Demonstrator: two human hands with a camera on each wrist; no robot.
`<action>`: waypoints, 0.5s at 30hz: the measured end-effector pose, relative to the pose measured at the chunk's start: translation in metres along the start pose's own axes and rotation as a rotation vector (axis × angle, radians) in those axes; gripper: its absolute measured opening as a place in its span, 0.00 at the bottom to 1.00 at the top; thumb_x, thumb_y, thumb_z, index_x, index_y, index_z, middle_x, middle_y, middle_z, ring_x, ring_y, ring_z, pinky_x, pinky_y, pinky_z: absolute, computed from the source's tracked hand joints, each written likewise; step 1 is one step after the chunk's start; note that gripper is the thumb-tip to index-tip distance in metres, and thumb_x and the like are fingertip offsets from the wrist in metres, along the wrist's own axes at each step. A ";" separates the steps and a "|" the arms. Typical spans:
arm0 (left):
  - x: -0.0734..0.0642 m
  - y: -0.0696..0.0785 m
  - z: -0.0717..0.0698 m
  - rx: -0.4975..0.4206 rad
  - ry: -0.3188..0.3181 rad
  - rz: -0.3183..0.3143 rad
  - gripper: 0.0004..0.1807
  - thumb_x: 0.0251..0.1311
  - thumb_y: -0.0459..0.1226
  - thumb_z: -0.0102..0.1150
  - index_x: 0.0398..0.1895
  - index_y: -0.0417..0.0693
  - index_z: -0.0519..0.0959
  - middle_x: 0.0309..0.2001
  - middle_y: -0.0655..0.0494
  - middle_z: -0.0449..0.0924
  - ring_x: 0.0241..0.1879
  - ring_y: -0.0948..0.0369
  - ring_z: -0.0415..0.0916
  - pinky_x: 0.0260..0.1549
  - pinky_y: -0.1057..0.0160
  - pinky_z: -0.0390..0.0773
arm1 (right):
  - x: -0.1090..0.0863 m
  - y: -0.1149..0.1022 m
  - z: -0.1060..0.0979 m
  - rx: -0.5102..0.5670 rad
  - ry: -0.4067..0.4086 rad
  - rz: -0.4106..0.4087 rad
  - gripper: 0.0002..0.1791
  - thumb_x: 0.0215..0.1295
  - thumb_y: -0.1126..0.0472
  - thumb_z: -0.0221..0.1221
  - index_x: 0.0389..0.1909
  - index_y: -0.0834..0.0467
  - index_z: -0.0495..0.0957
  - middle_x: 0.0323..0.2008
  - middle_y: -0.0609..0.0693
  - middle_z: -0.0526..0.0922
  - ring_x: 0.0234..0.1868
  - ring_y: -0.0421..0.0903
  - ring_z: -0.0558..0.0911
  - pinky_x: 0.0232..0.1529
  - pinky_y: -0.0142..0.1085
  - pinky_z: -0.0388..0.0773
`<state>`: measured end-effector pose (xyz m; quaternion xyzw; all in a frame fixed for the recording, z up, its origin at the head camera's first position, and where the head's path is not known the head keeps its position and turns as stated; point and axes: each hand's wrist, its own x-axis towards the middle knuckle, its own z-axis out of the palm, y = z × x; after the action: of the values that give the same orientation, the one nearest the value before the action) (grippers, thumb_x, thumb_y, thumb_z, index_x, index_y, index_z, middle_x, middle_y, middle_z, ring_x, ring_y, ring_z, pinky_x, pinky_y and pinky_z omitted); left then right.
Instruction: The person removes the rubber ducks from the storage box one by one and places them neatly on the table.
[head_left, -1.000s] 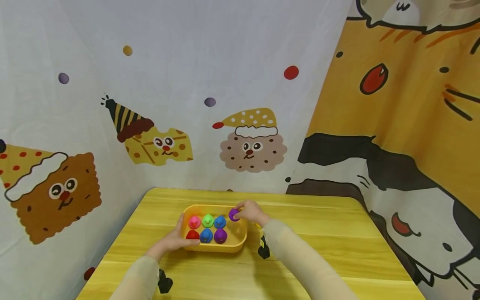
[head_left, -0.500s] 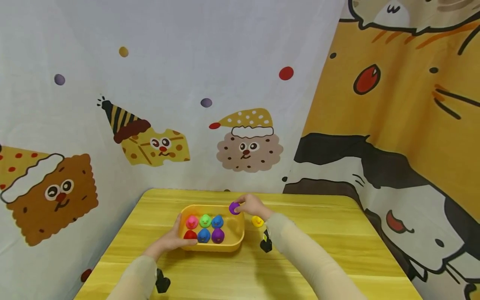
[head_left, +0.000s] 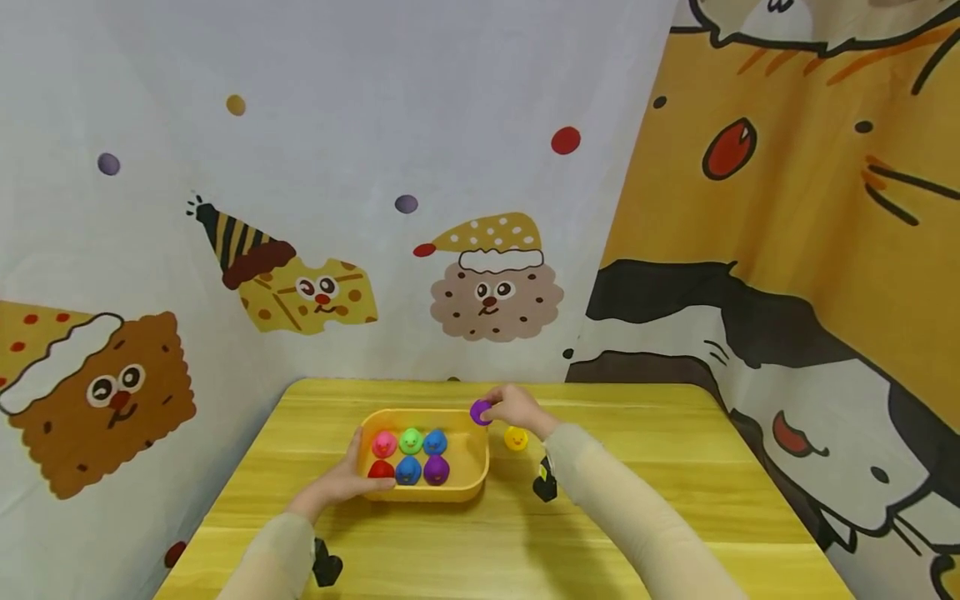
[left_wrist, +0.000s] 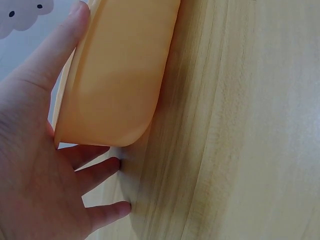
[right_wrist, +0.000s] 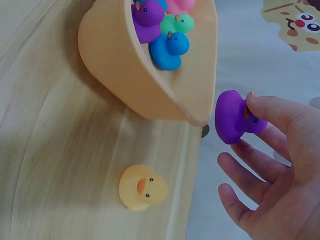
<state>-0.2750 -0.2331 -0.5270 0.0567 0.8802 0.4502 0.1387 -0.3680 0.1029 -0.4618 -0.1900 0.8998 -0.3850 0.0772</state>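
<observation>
My right hand point(head_left: 521, 410) pinches a purple rubber duck point(right_wrist: 230, 117) between thumb and fingers, up at the far right corner of an orange plastic tub point(head_left: 423, 495). The tub's left end is in the grip of my left hand point(head_left: 345, 479), thumb along the near rim and fingers around the end wall. Inside sit two rows of rubber ducks: pink point(head_left: 384, 443), green point(head_left: 410, 441) and blue point(head_left: 435, 442) behind, red point(head_left: 381, 471), blue point(head_left: 408, 471) and purple point(head_left: 437, 470) in front. On the table right of the tub is a yellow rubber duck point(head_left: 516, 438).
The wood-grain table point(head_left: 450, 550) carries the tub and the yellow duck. Behind it and along both sides hangs a cloth point(head_left: 337, 150) printed with cartoon figures. A small black device point(head_left: 326, 562) is worn at the left wrist, another black device point(head_left: 546, 482) at the right.
The right hand has lifted the purple duck from over the tub's inside, rightward and away to its far right corner. The yellow duck has come into clear sight. The left hand keeps its hold.
</observation>
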 end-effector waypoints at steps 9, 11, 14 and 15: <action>0.005 -0.002 0.001 -0.022 -0.007 0.028 0.71 0.50 0.53 0.71 0.73 0.37 0.22 0.72 0.24 0.30 0.69 0.28 0.39 0.64 0.32 0.43 | -0.004 0.016 -0.010 -0.021 0.017 0.017 0.14 0.59 0.64 0.66 0.43 0.67 0.83 0.37 0.54 0.86 0.36 0.45 0.82 0.41 0.38 0.80; 0.004 -0.003 0.001 -0.014 -0.010 0.020 0.71 0.50 0.54 0.71 0.73 0.37 0.22 0.72 0.25 0.30 0.69 0.29 0.40 0.64 0.33 0.43 | -0.006 0.019 -0.013 -0.034 0.027 0.028 0.13 0.59 0.63 0.66 0.44 0.66 0.83 0.37 0.53 0.86 0.37 0.45 0.82 0.43 0.38 0.80; 0.004 -0.002 0.000 0.003 -0.014 0.017 0.72 0.50 0.55 0.71 0.73 0.36 0.22 0.72 0.24 0.30 0.69 0.29 0.40 0.64 0.33 0.44 | -0.009 0.022 -0.018 -0.037 0.042 0.036 0.13 0.59 0.64 0.66 0.43 0.66 0.83 0.37 0.53 0.86 0.38 0.46 0.82 0.44 0.40 0.80; 0.004 -0.002 0.000 0.006 -0.015 0.016 0.72 0.49 0.55 0.71 0.73 0.36 0.22 0.72 0.24 0.30 0.69 0.29 0.41 0.64 0.33 0.45 | -0.010 0.023 -0.019 -0.033 0.046 0.043 0.13 0.59 0.64 0.65 0.43 0.66 0.83 0.37 0.53 0.86 0.38 0.47 0.82 0.45 0.41 0.79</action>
<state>-0.2789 -0.2333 -0.5300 0.0675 0.8799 0.4484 0.1417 -0.3708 0.1341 -0.4648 -0.1630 0.9114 -0.3728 0.0618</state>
